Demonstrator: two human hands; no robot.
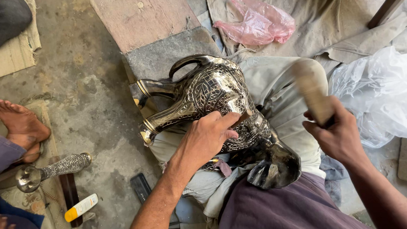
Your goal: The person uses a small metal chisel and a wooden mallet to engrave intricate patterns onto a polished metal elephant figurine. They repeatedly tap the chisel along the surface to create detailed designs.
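Even, soft daylight, moderately bright, no hard shadows on the concrete floor (90,100). Strong specular highlights on the engraved metal animal figure (212,100), mainly on its upper curve and legs; its dark head end near the lap reads almost black. White plastic sheet (383,94) on the right is close to clipping. Wooden mallet (313,97) in the right hand (337,134) is motion-blurred; left hand (204,139) is sharp. Wide-angle stretch at the edges, focus otherwise good across the frame. Far left corner darker.
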